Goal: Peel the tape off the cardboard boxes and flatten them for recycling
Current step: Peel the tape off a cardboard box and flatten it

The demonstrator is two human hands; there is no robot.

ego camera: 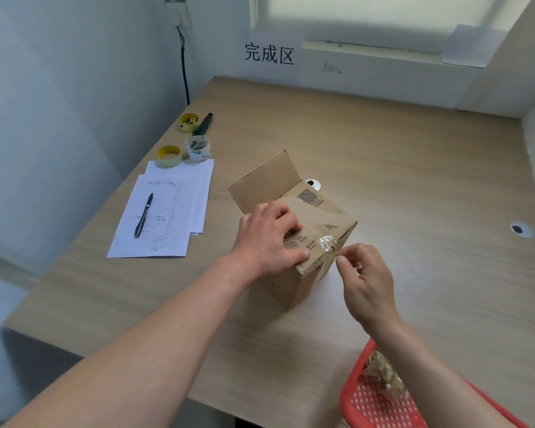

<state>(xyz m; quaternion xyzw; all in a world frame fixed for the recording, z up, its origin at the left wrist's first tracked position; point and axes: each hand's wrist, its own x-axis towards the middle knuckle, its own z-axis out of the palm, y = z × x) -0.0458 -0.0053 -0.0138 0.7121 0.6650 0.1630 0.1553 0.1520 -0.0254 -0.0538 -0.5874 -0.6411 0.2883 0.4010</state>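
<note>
Brown cardboard box [318,217], one flap up, ctr of wood-grain table [414,168]. L hand [269,239] pressed flat on box top; R hand [368,282] pinching clear crinkled tape [327,242] at box's 5 o'clock corner. Red mesh basket [377,403] at 5 o'clock.

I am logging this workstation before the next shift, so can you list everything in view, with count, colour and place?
cardboard box: 1, brown, centre of table, one flap raised
clear tape: 1 strip, clear, on the box's near top edge, partly lifted
table: 1, light wood
lined papers: 2 sheets, white, left of box
pen: 1, black, on the papers
tape rolls: 3, two yellowish and one clear with green print, beyond the papers
utility knife: 1, dark, beside the far roll
basket: 1, red, bottom right, holding crumpled tape
wall sign: 1, black characters on white
left hand: rests on box top
right hand: pinches the tape
</note>
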